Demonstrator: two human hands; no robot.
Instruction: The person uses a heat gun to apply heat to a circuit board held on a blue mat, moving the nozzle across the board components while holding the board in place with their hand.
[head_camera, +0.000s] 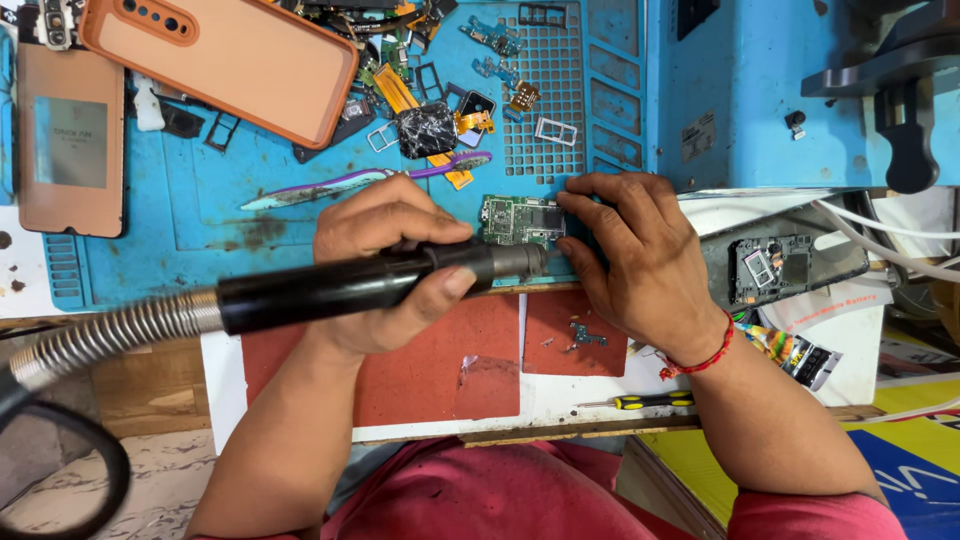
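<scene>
Both hands meet at the small green circuit board (523, 220): the left hand (385, 265) grips a black hot-air wand (380, 283) with its nozzle at the board's near edge, while the right hand (635, 255) presses spread fingers on the board's right side, steadying it.

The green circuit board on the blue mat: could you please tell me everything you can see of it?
The green circuit board is small and rectangular, carrying silvery shields and tiny components. It lies flat at the near edge of the blue mat. The right hand touches its right end with its fingertips; the left hand points a black hot-air nozzle at its near edge.
</scene>
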